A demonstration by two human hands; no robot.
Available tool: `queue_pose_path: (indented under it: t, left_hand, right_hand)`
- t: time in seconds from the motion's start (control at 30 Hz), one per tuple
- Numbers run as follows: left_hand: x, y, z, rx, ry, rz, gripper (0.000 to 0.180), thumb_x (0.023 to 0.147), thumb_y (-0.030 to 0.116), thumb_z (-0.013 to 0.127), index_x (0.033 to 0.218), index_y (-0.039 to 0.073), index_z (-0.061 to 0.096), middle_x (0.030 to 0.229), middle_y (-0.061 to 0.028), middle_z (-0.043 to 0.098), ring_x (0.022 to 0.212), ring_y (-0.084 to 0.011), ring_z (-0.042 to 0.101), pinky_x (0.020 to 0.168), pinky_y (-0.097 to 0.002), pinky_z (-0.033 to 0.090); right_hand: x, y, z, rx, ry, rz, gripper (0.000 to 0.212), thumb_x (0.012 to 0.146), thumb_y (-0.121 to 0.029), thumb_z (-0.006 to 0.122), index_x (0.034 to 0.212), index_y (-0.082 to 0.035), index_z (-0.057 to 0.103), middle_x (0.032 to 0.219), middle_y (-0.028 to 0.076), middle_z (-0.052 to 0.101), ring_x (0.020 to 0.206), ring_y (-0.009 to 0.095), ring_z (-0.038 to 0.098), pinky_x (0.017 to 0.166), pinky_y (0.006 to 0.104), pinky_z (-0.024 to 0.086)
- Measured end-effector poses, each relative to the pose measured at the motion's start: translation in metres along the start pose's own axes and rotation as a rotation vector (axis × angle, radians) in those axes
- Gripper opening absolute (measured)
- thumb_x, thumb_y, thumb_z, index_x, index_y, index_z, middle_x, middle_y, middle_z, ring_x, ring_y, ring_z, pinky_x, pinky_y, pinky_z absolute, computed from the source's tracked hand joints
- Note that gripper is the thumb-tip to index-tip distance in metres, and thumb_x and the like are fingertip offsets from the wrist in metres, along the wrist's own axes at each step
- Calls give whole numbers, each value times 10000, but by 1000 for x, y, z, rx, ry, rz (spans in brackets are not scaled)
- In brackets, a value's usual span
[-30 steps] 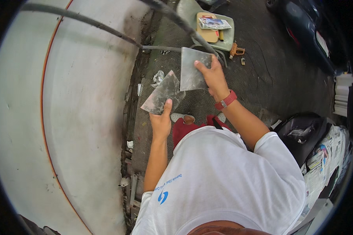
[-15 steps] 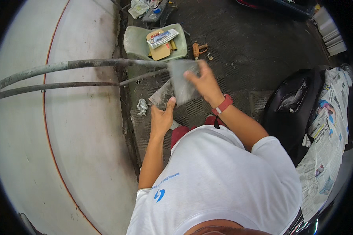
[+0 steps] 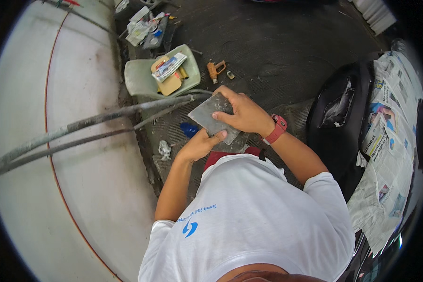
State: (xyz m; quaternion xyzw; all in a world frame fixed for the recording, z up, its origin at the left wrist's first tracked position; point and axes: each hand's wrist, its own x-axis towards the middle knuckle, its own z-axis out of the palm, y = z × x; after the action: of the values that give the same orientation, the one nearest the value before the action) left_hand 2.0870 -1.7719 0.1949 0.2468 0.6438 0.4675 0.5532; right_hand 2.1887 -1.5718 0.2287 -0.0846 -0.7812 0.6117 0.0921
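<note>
A grey, mottled flat sheet (image 3: 206,113), which looks like worn sandpaper, is held in front of my shirt. My right hand (image 3: 246,113) grips its far right side, thumb on top and fingers beneath. At the near edge, my left hand (image 3: 197,146) pinches the sheet under its thumb. Both hands are closed on it and close together. Whether a second sheet lies underneath cannot be seen clearly. Just past the left hand, a blue object (image 3: 189,129) lies on the floor, and a crumpled whitish scrap (image 3: 164,149) is nearer the wall.
Grey curved bars (image 3: 98,115) cross from the left toward my hands. A pale green chair (image 3: 138,77) holds tan pads and a printed packet. Beyond my hands lies an orange gun-shaped tool (image 3: 215,71). At right, newspaper (image 3: 390,136) covers part of a black car panel (image 3: 324,117).
The right hand's blurred sheet and the left hand's sheet, earlier fanned apart, now appear as one piece between both hands. The view has shifted, and the blue object has come into sight.
</note>
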Motion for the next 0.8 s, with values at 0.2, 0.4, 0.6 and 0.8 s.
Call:
queue_pose_path:
  t: [0.2, 0.4, 0.6, 0.8]
  left_hand:
    - [75, 26, -30, -713, -25, 154, 867, 998, 670, 553, 1508, -25, 457, 1457, -116, 575, 1340, -233, 537, 1162, -411, 395]
    - [136, 48, -81, -487, 71, 256, 804, 853, 175, 874, 1523, 61, 444, 1299, -77, 652, 1242, -212, 601, 1042, -340, 495]
    - [182, 94, -101, -315, 146, 448, 479, 1002, 310, 734, 1352, 3, 622, 1267, -84, 694, 1187, -189, 619, 1060, -354, 457]
    - [200, 113, -88, -26, 218, 462, 421, 1041, 278, 675, 1330, -25, 637, 1259, -86, 695, 1185, -180, 612, 1061, -348, 451]
  right_hand:
    - [38, 71, -12, 147, 459, 226, 542, 934, -374, 762, 1224, 52, 594, 1197, 234, 685, 1118, 305, 671, 970, 426, 514]
    - [67, 58, -19, 605, 158, 264, 525, 1058, -334, 630, 1442, -2, 500, 1373, 108, 604, 1244, 203, 593, 1076, 381, 473]
    - [96, 78, -53, 1164, 696, 462, 308, 1072, -340, 602, 1214, -75, 666, 1123, 45, 730, 1019, 170, 707, 906, 350, 570]
    - [119, 57, -126, 979, 642, 332, 363, 995, -314, 724, 1229, -54, 625, 1115, 68, 695, 992, 177, 692, 836, 392, 601]
